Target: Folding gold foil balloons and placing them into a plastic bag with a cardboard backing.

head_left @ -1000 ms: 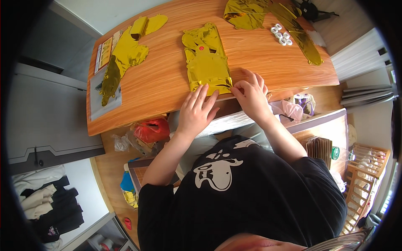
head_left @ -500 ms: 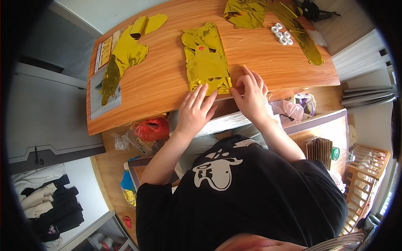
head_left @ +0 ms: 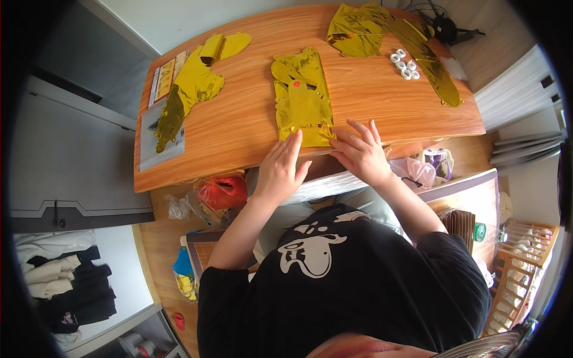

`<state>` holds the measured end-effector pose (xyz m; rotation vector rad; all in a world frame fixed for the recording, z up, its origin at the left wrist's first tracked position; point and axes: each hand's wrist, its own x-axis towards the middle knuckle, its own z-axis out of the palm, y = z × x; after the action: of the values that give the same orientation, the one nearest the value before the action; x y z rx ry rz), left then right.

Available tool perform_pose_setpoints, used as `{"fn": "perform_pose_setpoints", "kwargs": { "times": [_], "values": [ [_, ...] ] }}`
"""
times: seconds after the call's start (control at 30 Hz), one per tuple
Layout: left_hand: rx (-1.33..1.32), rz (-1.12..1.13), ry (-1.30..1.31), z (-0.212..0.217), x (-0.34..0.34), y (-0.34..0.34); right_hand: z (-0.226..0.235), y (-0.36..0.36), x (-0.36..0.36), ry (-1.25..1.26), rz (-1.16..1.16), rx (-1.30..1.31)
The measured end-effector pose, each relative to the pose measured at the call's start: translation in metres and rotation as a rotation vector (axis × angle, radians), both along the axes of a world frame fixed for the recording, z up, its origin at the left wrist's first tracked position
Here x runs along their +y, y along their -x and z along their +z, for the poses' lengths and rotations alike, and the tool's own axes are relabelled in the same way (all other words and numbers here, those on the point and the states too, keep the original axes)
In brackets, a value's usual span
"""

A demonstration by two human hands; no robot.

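Both flat, open hands, left hand (head_left: pixel 282 170) and right hand (head_left: pixel 360 154), should press the gold foil balloon (head_left: pixel 302 101) evenly against the wooden surface (head_left: pixel 239 125), I think.

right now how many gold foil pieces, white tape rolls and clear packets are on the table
gold foil pieces: 4, one flat under both hands, one at the left, one crumpled at the far edge, one long strip at the right
white tape rolls: 4
clear packets: 1
total: 9

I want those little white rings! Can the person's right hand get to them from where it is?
Probably yes. The right hand rests flat by the gold foil piece, and only bare wooden table lies between it and the white rings, though it looks like a stretch.
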<state>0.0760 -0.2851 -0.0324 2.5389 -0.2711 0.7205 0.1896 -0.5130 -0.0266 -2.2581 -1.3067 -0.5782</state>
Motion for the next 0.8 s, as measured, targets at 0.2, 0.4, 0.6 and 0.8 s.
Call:
{"fn": "perform_pose_setpoints", "kwargs": {
  "times": [0.2,0.4,0.6,0.8],
  "values": [
    [0.027,-0.068,0.075,-0.005,0.009,0.012,-0.006,-0.010,-0.021,0.006,0.156,-0.181],
    [-0.181,-0.274,-0.198,-0.005,0.025,0.005,-0.009,-0.013,-0.044,-0.077,0.292,-0.160],
    [0.228,0.218,-0.297,0.009,0.009,-0.007,-0.001,-0.010,-0.051,-0.106,0.278,-0.054],
    [0.268,0.183,-0.325,0.009,0.004,-0.010,0.025,-0.013,-0.033,0.048,0.099,0.148]
  ]
}}
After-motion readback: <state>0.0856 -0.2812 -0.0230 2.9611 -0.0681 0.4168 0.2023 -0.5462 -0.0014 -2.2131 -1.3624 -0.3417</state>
